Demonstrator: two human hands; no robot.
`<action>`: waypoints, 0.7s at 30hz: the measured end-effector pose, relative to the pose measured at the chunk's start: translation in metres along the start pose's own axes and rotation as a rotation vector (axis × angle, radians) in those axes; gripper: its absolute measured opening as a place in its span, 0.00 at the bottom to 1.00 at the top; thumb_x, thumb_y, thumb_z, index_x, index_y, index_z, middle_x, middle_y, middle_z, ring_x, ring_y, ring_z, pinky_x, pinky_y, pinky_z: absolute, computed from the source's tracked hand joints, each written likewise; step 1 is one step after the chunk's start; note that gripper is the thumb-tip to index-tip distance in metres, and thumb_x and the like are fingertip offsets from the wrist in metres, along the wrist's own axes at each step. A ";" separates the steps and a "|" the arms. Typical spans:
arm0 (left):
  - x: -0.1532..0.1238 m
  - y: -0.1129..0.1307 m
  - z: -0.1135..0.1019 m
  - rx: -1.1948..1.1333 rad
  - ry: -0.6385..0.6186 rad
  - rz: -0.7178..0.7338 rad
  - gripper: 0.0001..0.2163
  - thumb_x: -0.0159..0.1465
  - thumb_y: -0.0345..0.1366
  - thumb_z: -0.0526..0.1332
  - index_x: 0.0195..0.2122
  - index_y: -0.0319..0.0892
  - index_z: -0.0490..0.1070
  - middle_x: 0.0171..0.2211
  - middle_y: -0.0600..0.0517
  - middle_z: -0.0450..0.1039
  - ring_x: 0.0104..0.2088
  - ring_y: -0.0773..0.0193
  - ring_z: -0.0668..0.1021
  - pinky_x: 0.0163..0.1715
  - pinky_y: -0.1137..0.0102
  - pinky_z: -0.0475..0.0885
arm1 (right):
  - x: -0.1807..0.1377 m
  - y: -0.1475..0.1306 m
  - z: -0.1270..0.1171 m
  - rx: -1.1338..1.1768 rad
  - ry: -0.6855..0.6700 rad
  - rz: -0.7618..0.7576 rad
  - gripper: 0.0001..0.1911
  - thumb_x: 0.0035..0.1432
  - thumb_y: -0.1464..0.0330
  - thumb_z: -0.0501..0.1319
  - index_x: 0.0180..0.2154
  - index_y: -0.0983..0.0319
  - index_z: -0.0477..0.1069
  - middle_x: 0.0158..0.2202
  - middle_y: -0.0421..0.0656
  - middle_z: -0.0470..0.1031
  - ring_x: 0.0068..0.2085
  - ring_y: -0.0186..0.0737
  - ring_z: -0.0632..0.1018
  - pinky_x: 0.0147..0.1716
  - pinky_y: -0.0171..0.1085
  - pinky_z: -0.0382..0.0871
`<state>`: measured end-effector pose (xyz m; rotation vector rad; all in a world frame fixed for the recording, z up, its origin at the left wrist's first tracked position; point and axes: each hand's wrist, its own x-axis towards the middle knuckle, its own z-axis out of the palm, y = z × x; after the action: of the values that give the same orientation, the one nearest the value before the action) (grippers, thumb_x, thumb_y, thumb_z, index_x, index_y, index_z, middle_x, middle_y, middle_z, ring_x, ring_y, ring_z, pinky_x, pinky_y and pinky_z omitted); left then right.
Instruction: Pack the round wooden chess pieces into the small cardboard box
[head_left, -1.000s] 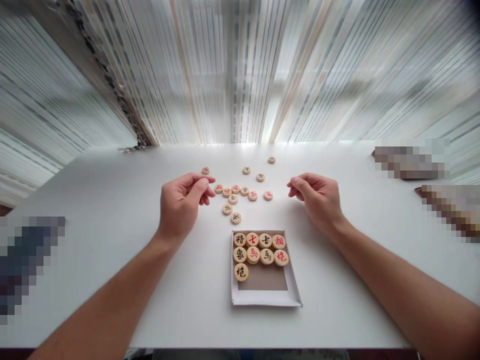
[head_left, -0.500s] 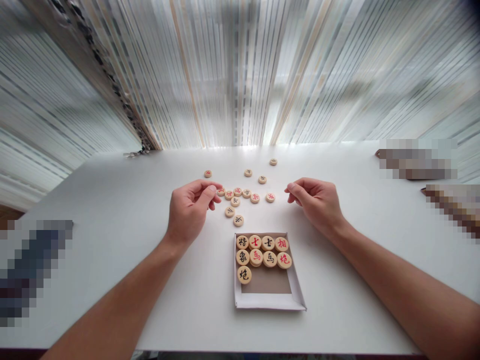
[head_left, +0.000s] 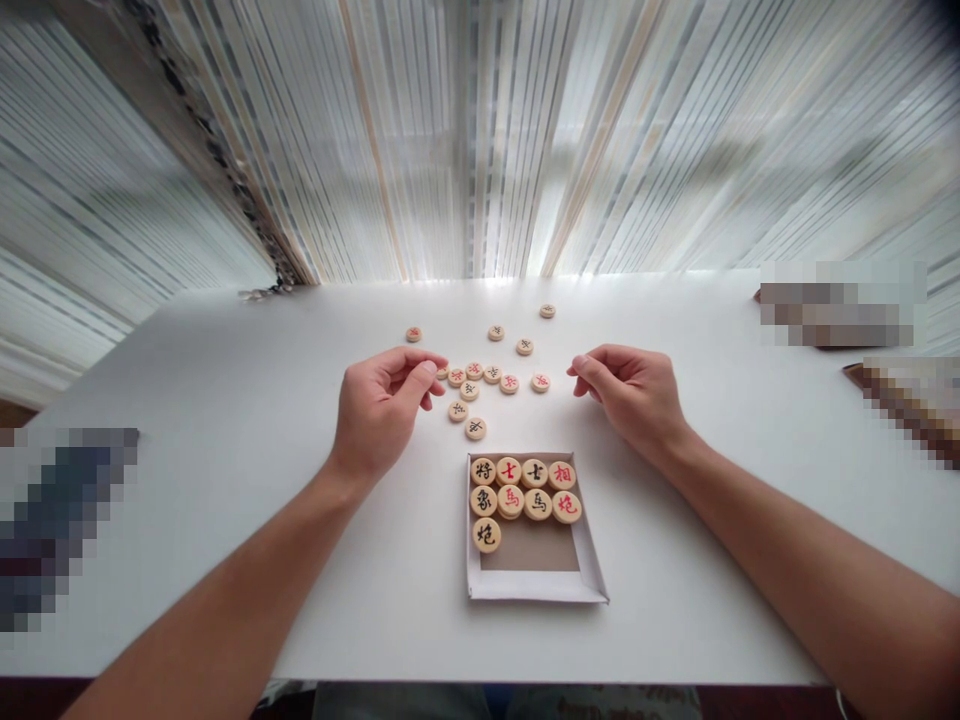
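Striped, sheer curtains (head_left: 420,150) hang along the far edge of a white table (head_left: 225,400), and daylight comes through them. At the near middle of the table sits a shallow white box (head_left: 521,586) with a brown floor. Round wooden pieces fill its two far rows, four to a row; a single black-marked piece (head_left: 486,535) lies at the left of the next row, with bare floor to its right.

Beyond the box, loose pieces (head_left: 475,428) with red or black characters lie scattered, several bunched in a crooked line. The left hand (head_left: 379,405) is at the left end of that line, thumb and forefinger narrowed beside a partly hidden piece (head_left: 443,373); I cannot tell whether they grip it. The right hand (head_left: 634,395) is curled narrow, with nothing showing between thumb and forefinger; its nearest piece is a red-marked one (head_left: 541,382), just to the left.

Since the bunched pieces lie so close, a light pinch on opposite sides of one rim seems best, lifted straight up so that its neighbours stay put. Keeping the knuckles high should help too. Pieces in the box look snug, so one is probably best lowered flat, face up.
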<state>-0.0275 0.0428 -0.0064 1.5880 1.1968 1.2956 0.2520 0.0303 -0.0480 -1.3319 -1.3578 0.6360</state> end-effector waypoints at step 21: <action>0.000 0.001 0.001 0.026 -0.010 0.011 0.07 0.64 0.34 0.65 0.36 0.40 0.84 0.26 0.51 0.81 0.25 0.65 0.78 0.27 0.69 0.74 | -0.001 -0.006 0.002 -0.019 -0.006 -0.021 0.13 0.59 0.63 0.68 0.26 0.62 0.81 0.20 0.42 0.78 0.21 0.34 0.69 0.21 0.34 0.59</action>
<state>-0.0264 0.0423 -0.0062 1.6193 1.2053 1.2827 0.2478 0.0290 -0.0438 -1.3308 -1.3840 0.6149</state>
